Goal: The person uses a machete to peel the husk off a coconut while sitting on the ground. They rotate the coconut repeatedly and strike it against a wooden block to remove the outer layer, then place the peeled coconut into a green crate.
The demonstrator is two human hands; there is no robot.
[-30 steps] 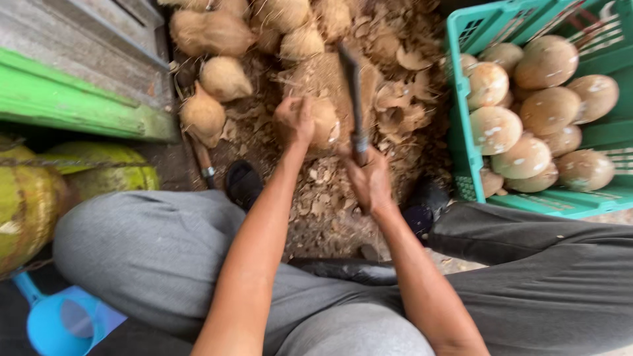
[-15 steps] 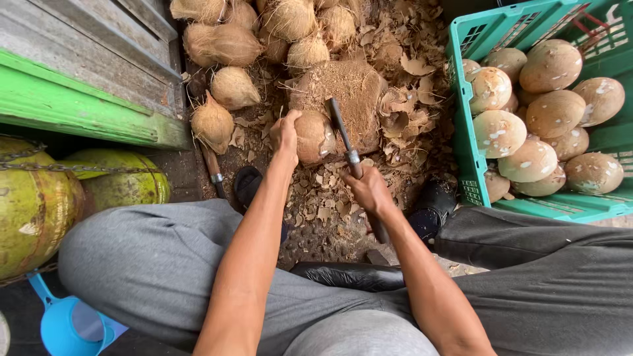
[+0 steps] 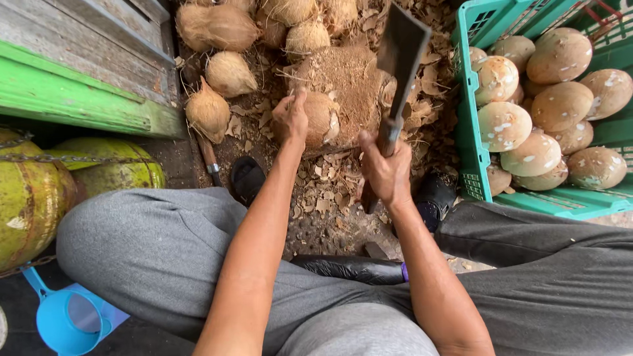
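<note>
My left hand [image 3: 290,118] grips a brown husked coconut [image 3: 323,117] and holds it against a worn wooden chopping block [image 3: 349,79]. My right hand [image 3: 386,171] is closed around the wooden handle of a heavy cleaver [image 3: 399,59], whose dark blade is raised and points up and away above the block. The blade is to the right of the coconut and does not touch it.
A green plastic crate [image 3: 471,118] on the right holds several peeled pale coconuts [image 3: 534,155]. Unpeeled fibrous coconuts [image 3: 217,29] lie at the back left. Husk chips [image 3: 330,191] cover the ground. Green drums [image 3: 26,198] and a blue scoop [image 3: 62,320] sit at the left.
The cleaver swung from low over the block up to a raised position. My left hand kept hold of the coconut on the block.
</note>
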